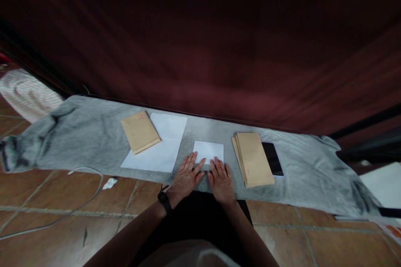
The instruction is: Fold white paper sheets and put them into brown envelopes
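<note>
A small white rectangle of paper (209, 150), probably folded, lies flat on the grey cloth in front of me. My left hand (188, 174) rests palm down at its lower left corner, fingers spread, with a dark band on the wrist. On the lower right edge of that paper, the fingertips of my right hand (222, 179) lie flat, fingers slightly apart. Neither hand grips anything. Left of my hands are larger white sheets (169, 142), partly covered by a brown envelope (140, 131). To the right sits a stack of brown envelopes (254, 158).
A dark-screened phone or tablet (273, 158) lies partly under the envelope stack. The grey cloth (90, 133) covers a long narrow surface against a dark red panel (200, 71). Below, a white cable (84, 204) and a crumpled white scrap (110, 183) lie on the tiled floor.
</note>
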A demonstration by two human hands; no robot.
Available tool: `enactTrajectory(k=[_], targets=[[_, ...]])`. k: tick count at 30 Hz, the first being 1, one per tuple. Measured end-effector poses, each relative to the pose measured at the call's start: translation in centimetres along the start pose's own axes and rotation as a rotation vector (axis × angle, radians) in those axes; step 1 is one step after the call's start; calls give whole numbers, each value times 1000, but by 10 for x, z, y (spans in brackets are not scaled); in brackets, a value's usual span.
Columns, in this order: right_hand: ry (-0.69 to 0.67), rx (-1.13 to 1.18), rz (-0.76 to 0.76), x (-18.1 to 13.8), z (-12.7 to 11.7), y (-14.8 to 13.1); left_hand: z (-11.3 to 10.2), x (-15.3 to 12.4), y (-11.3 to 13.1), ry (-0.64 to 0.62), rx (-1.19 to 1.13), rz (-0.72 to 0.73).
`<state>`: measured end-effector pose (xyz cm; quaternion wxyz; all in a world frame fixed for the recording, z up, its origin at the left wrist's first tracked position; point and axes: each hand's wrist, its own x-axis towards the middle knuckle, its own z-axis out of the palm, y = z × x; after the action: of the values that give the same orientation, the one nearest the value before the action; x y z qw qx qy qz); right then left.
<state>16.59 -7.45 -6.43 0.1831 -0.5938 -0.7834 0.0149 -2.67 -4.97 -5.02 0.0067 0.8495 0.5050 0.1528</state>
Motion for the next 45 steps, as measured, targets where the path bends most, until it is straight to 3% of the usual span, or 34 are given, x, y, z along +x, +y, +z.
enactTrajectory(k=[5, 12, 20, 28, 38, 42, 45], targets=[[32, -42, 4, -7, -3, 8, -2, 4, 8, 12, 48, -30], [50, -66, 0, -6, -2, 6, 9, 44, 26, -47, 15, 51], [84, -54, -13, -7, -3, 7, 22, 57, 9, -31, 34, -31], [91, -56, 0, -6, -5, 5, 9, 68, -2, -78, 56, -149], [105, -9, 12, -8, -2, 5, -18, 116, -19, -164, -159, -216], [98, 87, 23, -8, -1, 8, -27, 128, -25, -149, -216, -212], [136, 284, 82, -4, -1, 18, -41, 131, -22, -119, -280, -188]])
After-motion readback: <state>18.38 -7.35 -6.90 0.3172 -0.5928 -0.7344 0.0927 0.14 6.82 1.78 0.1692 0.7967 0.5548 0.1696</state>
